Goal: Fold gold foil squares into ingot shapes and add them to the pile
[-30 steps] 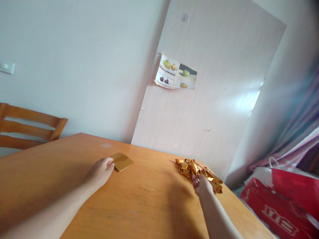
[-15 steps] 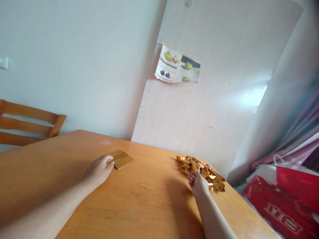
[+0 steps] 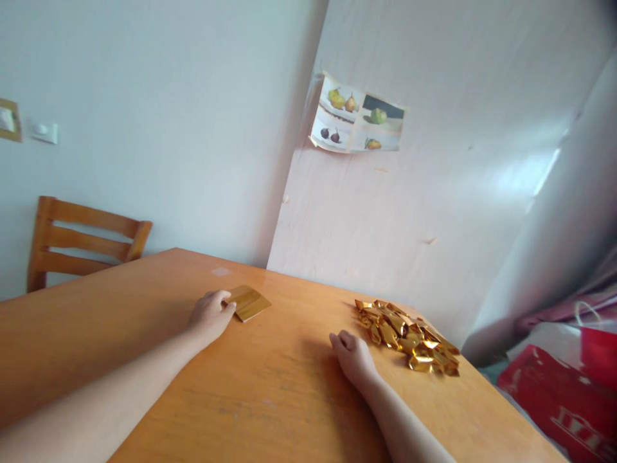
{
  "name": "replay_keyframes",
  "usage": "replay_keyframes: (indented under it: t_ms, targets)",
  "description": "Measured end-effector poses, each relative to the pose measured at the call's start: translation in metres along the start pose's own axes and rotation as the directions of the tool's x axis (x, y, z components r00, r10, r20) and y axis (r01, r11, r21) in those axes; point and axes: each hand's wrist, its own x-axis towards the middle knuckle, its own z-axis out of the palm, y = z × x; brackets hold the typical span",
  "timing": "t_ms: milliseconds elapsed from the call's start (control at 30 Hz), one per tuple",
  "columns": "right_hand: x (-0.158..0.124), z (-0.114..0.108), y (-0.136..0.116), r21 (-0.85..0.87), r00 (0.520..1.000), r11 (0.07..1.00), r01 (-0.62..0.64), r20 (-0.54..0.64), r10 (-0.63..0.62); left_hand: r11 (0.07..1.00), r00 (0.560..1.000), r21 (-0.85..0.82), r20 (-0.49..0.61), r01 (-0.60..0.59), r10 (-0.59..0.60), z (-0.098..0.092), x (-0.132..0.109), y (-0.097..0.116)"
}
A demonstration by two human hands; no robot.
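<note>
My left hand (image 3: 212,316) is closed on the left edge of a flat, square gold-brown sheet (image 3: 248,303), perhaps a thin stack of gold paper, lying on the wooden table (image 3: 270,399). Its thumb and fingers pinch that edge. Farther right, my right hand (image 3: 354,357) is held above the tabletop with its fingers curled in. Nothing shows in it. Just beyond and to its right lies a pile of shiny folded gold foil paper pieces (image 3: 409,337), apart from the hand.
A wooden chair (image 3: 91,235) stands past the table's far left side. Behind the table leans a pale board (image 3: 385,218) with a fruit picture sheet (image 3: 359,119) taped on. Red bags (image 3: 554,399) sit beyond the right edge, near a curtain.
My right hand has moved left, away from the gold foil pile, and its fingers are curled. My left hand stays at the gold-brown sheet. The view has turned slightly left.
</note>
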Motion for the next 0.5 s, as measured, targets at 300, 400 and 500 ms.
replay_keyframes:
  t_ms: [300, 400, 500]
  targets:
    - [0.0, 0.0, 0.009, -0.149, 0.985, 0.98, 0.129, 0.132, -0.11, 0.997, 0.998, 0.057, -0.017, 0.061, -0.06, 0.003, 0.005, 0.005]
    - [0.0, 0.0, 0.008, -0.166, 0.982, 0.976, 0.137, 0.154, -0.112, 0.997, 0.999, 0.073, 0.041, 0.027, -0.03, 0.0, 0.001, 0.01]
    - [-0.001, -0.002, 0.005, -0.181, 0.982, 0.976, 0.124, 0.166, -0.094, 0.996, 0.995, 0.091, 0.097, 0.012, -0.021, -0.003, 0.0, 0.013]
